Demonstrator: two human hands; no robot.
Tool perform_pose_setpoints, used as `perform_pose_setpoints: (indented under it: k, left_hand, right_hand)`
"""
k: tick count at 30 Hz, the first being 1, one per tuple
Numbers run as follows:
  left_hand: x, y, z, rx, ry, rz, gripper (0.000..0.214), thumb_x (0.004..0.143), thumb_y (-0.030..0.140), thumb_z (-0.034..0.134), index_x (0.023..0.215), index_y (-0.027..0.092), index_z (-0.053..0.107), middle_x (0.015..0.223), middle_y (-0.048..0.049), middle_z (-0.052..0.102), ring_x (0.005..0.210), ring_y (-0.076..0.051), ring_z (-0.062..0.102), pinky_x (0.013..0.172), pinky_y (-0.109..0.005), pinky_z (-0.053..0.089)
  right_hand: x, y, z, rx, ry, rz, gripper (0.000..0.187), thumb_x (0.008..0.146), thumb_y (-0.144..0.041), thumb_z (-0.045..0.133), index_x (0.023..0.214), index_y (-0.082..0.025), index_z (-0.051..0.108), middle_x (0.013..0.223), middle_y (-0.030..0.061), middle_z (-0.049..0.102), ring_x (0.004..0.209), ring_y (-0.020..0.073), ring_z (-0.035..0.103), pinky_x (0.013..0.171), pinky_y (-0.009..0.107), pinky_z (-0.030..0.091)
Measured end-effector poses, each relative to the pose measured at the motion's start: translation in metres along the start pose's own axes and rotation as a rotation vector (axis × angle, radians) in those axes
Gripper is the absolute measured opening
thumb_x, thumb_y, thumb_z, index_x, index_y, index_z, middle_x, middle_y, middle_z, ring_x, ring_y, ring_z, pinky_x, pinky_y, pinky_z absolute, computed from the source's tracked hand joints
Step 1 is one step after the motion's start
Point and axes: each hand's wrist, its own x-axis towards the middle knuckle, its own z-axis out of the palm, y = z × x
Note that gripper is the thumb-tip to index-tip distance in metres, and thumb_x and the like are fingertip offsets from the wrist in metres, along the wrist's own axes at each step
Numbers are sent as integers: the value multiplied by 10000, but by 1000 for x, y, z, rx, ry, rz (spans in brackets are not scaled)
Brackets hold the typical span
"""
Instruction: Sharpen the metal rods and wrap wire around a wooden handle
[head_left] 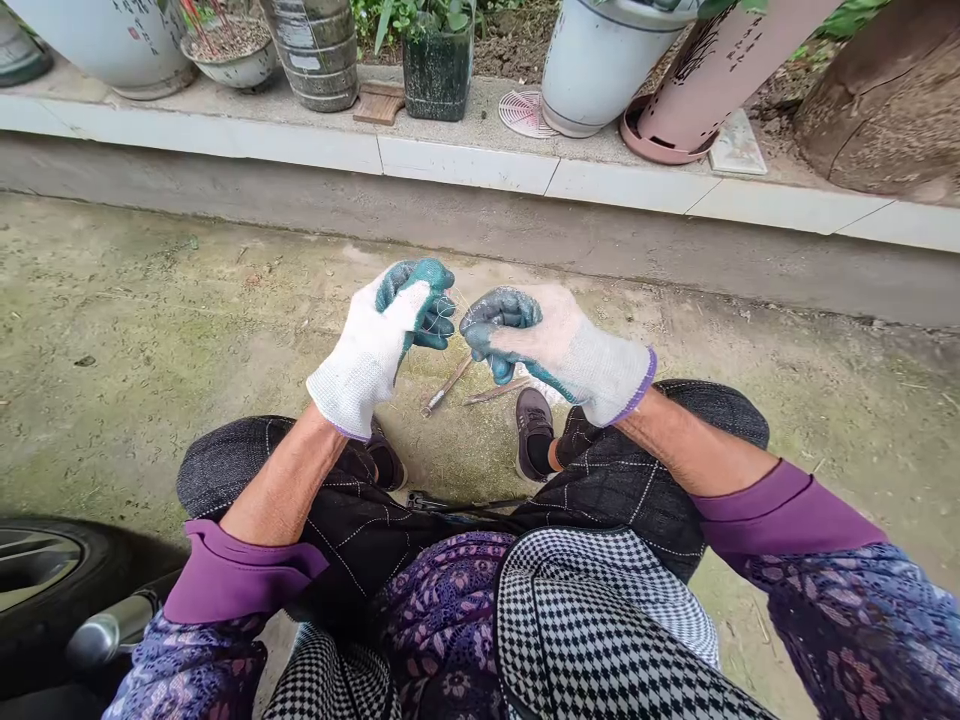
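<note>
Right hand (521, 335) pinching strand (459, 300), left hand (409, 310) curled beside it, can't tell left grip, pots (600, 60) on ledge (465, 163).

Gloved left hand (412, 305) and right hand (517, 335) hold thin strand (463, 298); pink planter (716, 75) near tiled ledge's (465, 165) front edge.

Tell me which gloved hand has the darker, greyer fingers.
The right hand: its thumb and forefinger look dark grey, with teal showing lower down, whereas the left hand has brighter teal fingers.

1 green pot (437, 78), 1 wheel (71, 580).
</note>
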Motion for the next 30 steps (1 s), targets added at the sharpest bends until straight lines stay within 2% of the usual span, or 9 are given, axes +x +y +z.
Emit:
perform_pose_setpoints:
  k: [4,7,10,15,18,20,24,27,30]
  left_hand:
    - [0,0,2,45,-5,-32,196,747,322,741,844,164,677,745,-25,677,614,-129,625,622,-287,563]
    - [-3,5,5,117,5,-46,127,731,273,742,748,171,668,653,0,628,547,-111,562,541,-262,514]
    - [-4,6,7,143,2,-20,73,726,218,728,707,179,670,628,3,612,526,-99,521,488,-243,465]
    - [-1,-1,9,83,-82,-2,118,645,168,747,735,173,670,697,-6,671,563,-98,552,491,-225,476]
    - [0,-2,8,8,-130,-63,151,667,193,729,788,167,642,736,-17,695,517,-80,553,472,-222,476]
    - [1,-2,8,-1,-141,-79,163,682,197,712,819,166,628,738,-16,694,507,-80,559,461,-221,475]
    - [2,-1,7,84,-94,-59,152,668,151,682,811,184,640,719,6,665,546,-96,559,432,-215,451]
    - [2,0,5,164,-58,-34,147,674,132,695,795,203,652,712,5,659,569,-107,539,445,-228,451]
    - [2,4,4,178,-41,-26,146,675,124,690,804,184,658,714,-5,664,557,-106,534,450,-230,441]
  right_hand:
    - [1,7,-5,12,43,-79,320,684,-428,848,805,-186,676,689,11,673,562,122,602,479,251,534]
    - [3,8,-9,-60,70,-157,388,723,-515,833,816,-169,685,735,20,692,598,112,604,525,245,542]
    - [6,5,-14,-128,93,-209,310,744,-453,824,817,-173,712,758,17,703,643,109,588,582,246,547]
    - [8,4,-20,-165,107,-182,248,728,-399,824,756,-181,710,676,7,661,609,113,555,529,247,506]
    - [9,6,-24,-57,84,-149,319,743,-451,825,790,-173,675,699,5,650,603,107,564,534,248,510]
    - [10,7,-27,60,22,-124,370,759,-502,817,795,-180,636,691,-1,627,591,106,558,526,250,505]
    - [13,7,-32,210,-97,-117,410,771,-552,815,790,-207,594,720,2,612,627,118,556,552,262,521]
    - [15,10,-32,270,-98,-155,387,785,-533,817,823,-216,599,781,8,611,675,123,560,576,261,530]
    - [15,12,-30,314,-77,-143,390,783,-536,819,845,-226,591,782,1,587,666,121,533,515,240,485]
